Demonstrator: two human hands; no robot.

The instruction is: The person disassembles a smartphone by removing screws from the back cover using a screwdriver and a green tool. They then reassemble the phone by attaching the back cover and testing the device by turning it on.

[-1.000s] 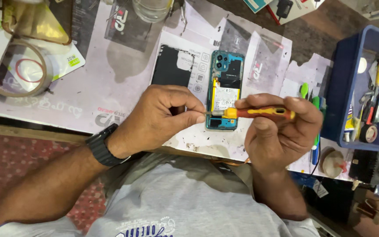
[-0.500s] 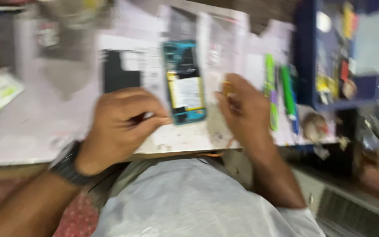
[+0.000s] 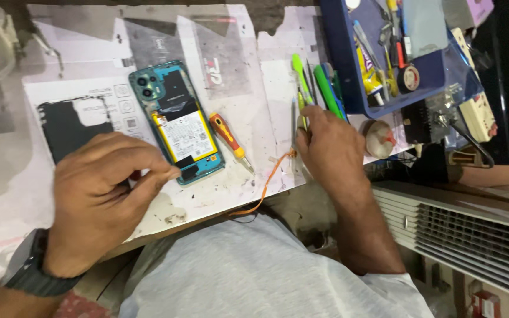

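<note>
- Nearest, the left hand (image 3: 104, 197) is loosely curled on the paper-covered bench (image 3: 7, 176); nothing is gripped; its fingertips lie just beside the opened phone (image 3: 177, 122);
- Further out, the red-and-yellow screwdriver (image 3: 229, 137) lies released beside the phone; it could be knocked against the exposed battery;
- The right hand (image 3: 331, 147) is closed on thin tools (image 3: 303, 88) by the blue tray (image 3: 349, 65);
- A slip there could scatter the neighbouring pens.

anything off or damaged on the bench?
The teal phone lies back-off, its battery exposed; its black back cover lies apart, to its left. The orange cord trails over the table edge. Nothing spilled.
</note>
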